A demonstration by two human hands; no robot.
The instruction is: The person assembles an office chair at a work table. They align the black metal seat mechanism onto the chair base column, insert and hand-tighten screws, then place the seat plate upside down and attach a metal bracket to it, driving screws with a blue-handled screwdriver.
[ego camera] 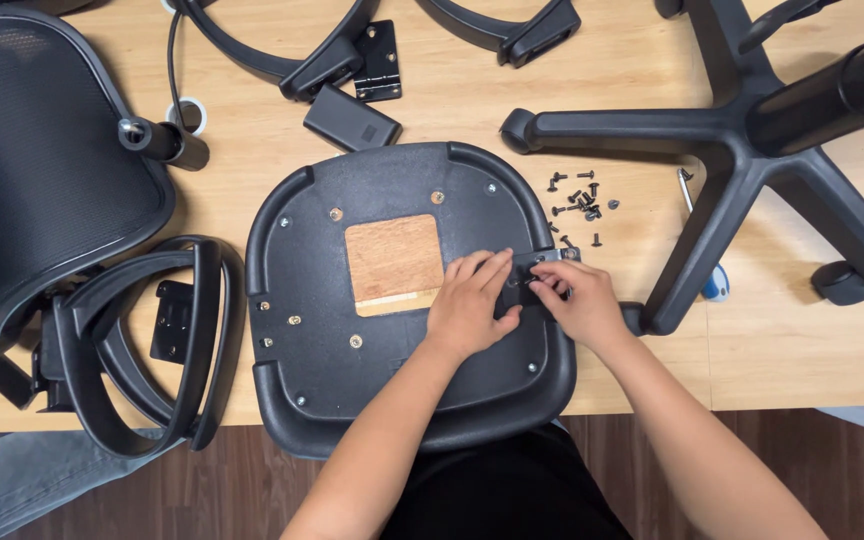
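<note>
An upturned black chair seat point(332, 300) lies on the wooden table point(602, 70), with a square of bare wood point(393, 262) in its middle. My left hand point(470, 300) lies flat on the seat's right side, its fingers pressing a small black bracket point(524, 282). My right hand point(577, 298) pinches something small at that same bracket; a screw cannot be made out between the fingers. A scatter of several black screws point(580, 200) lies just beyond my hands.
A mesh backrest point(42, 170) and a black armrest point(152, 340) lie at the left. The five-legged chair base point(732, 140) stands at the right, with a blue-handled tool point(704, 240) under it. More armrest parts point(352, 60) sit at the back.
</note>
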